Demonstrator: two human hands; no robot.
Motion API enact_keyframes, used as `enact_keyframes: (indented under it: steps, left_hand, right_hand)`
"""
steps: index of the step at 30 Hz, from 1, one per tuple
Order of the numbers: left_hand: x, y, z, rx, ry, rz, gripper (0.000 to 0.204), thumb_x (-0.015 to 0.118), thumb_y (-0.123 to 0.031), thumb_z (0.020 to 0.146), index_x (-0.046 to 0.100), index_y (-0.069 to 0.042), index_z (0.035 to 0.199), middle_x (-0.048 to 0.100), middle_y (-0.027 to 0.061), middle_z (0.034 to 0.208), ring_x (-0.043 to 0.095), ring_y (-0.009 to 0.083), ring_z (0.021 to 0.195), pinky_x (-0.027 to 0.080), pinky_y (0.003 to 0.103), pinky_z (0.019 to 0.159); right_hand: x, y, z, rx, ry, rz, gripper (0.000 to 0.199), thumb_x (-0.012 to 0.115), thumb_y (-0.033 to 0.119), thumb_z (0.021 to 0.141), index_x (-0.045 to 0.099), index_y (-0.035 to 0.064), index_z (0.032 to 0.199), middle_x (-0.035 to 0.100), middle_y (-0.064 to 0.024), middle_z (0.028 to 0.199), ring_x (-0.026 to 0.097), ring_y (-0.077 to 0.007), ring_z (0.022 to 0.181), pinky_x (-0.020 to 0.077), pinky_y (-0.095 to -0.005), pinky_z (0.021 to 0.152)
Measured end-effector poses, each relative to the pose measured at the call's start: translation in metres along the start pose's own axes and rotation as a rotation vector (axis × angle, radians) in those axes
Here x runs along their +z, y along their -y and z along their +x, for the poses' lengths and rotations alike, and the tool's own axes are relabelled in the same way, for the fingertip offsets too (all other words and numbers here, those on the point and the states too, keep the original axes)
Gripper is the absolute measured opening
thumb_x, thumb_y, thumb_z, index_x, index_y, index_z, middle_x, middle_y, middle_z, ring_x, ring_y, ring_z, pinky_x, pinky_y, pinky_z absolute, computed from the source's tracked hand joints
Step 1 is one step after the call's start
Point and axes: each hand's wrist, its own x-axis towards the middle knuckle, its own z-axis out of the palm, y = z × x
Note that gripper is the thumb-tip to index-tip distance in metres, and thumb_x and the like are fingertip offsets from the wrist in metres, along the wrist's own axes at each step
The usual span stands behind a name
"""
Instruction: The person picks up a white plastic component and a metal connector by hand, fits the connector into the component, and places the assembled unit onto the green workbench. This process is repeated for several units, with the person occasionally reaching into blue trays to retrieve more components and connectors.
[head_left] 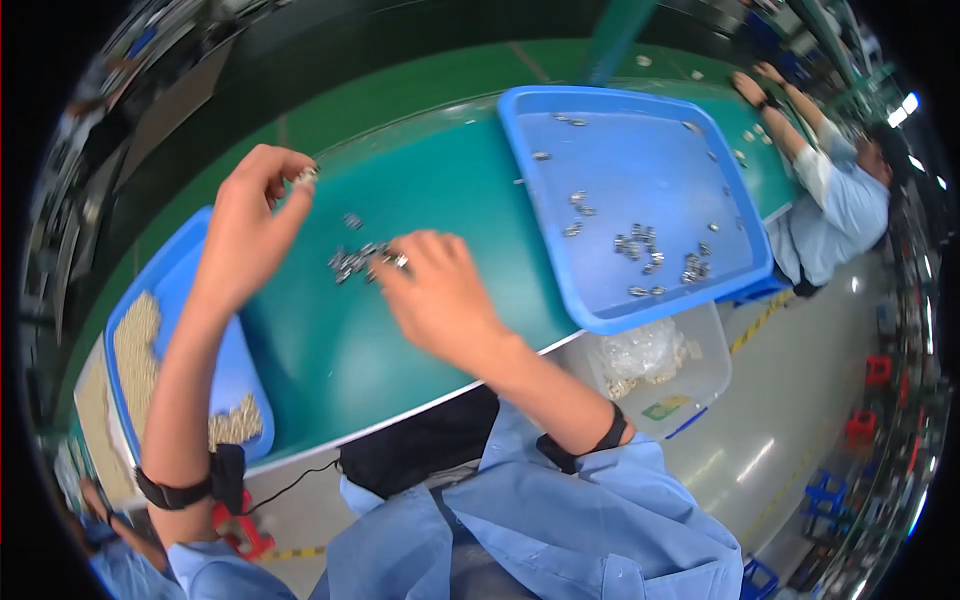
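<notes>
My left hand (245,225) is raised over the left part of the green table, thumb and fingers pinched on a small pale part (307,175) whose exact kind I cannot make out. My right hand (440,295) is low over the table, its fingertips closed around a small silver metal part (400,260). Just left of those fingertips lies a loose pile of small silver metal parts (350,263). One more metal part (353,221) lies apart, above the pile.
At the left, a blue tray (262,400) holds many small beige pieces (137,345). To the right, a larger blue tray (625,160) has scattered metal parts. Beneath it stands a clear bin (712,375) with plastic bags. A co-worker (835,205) works at the table's far right.
</notes>
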Motion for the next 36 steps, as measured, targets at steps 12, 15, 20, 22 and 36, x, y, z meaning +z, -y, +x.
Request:
enact_keyframes:
  steps: [12,15,20,22,36]
  left_hand:
    - [0.154,0.112,0.174,-0.090,0.097,-0.069,0.027,0.073,-0.013,0.089,0.072,-0.002,0.114,0.076,0.0111,0.098,0.072,0.0215,0.092,0.057,0.036,0.087]
    - [0.164,0.110,0.172,-0.125,0.131,-0.090,0.031,0.075,-0.014,0.090,0.072,-0.002,0.118,0.075,0.0081,0.099,0.070,0.0171,0.091,0.055,0.034,0.087]
    - [0.144,0.104,0.155,-0.073,0.011,-0.046,0.035,0.075,-0.018,0.089,0.071,-0.002,0.121,0.075,0.0126,0.108,0.071,0.0225,0.100,0.055,0.037,0.092]
    - [0.119,0.104,0.138,-0.029,-0.097,-0.025,0.040,0.076,-0.020,0.091,0.070,-0.002,0.127,0.072,0.0116,0.112,0.067,0.0190,0.103,0.054,0.036,0.095]
    - [-0.164,0.121,-0.173,-0.298,0.083,0.536,0.020,0.066,-0.012,0.093,0.072,-0.003,0.110,0.072,0.0102,0.109,0.067,0.0270,0.105,0.052,0.040,0.094]
  right_hand:
    - [-0.004,-0.007,0.000,0.182,-0.125,0.129,0.019,0.069,0.004,0.080,0.071,0.0036,0.100,0.058,-0.0092,0.100,0.056,-0.0275,0.101,0.0428,-0.0436,0.091]
    - [-0.004,-0.008,-0.003,0.175,-0.059,0.130,0.017,0.069,0.005,0.081,0.069,0.0036,0.098,0.059,-0.0095,0.100,0.056,-0.0279,0.100,0.0424,-0.0434,0.090]
    - [-0.007,-0.004,0.001,0.142,-0.096,0.139,0.013,0.069,0.005,0.082,0.066,0.0049,0.094,0.060,-0.0093,0.098,0.057,-0.0278,0.094,0.0420,-0.0435,0.086]
    - [-0.003,-0.003,0.004,0.112,-0.111,0.159,0.012,0.069,0.004,0.082,0.065,0.0054,0.093,0.061,-0.0092,0.097,0.057,-0.0278,0.093,0.0420,-0.0434,0.085]
    - [-0.003,0.004,0.002,-0.031,-0.151,0.322,0.017,0.068,-0.005,0.089,0.074,0.0010,0.104,0.072,-0.0105,0.096,0.069,-0.0269,0.089,0.0529,-0.0369,0.081]
